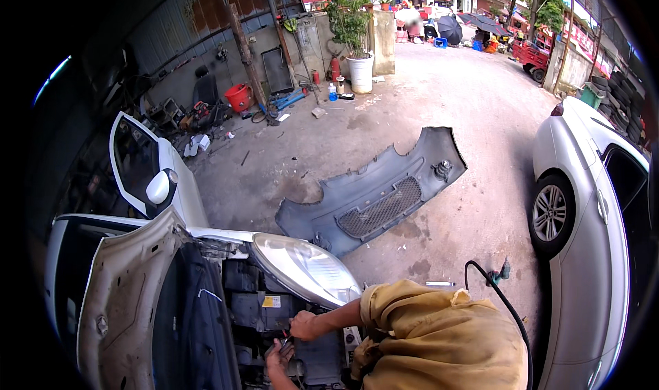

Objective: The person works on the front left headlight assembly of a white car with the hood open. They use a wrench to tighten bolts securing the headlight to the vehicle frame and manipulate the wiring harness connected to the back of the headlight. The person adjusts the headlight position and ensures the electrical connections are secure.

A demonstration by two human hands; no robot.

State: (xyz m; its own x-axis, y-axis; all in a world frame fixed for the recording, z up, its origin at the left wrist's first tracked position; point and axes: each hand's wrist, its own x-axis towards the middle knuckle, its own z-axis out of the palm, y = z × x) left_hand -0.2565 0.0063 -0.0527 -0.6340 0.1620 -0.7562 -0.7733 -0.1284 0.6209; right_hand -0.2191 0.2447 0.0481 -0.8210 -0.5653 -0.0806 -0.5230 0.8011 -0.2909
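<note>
Both hands are together inside the open engine bay of a white car, over dark plastic parts (255,310). My right hand (303,325), at the end of a yellow-brown sleeve (425,328), is closed. My left hand (279,355) is just below it, with its fingers curled. Between them shows a small, thin dark object with a bit of red, too small to name. A clear headlight (305,266) sits just beyond my hands. The raised hood (127,294) stands to their left.
A grey detached bumper (429,160) with mesh lies on the ground ahead. A silver car (583,280) stands at right. Near my sleeve are a black hose (511,307) and a green power tool (500,273). A red bucket (239,97) and potted plant (360,73) stand farther back.
</note>
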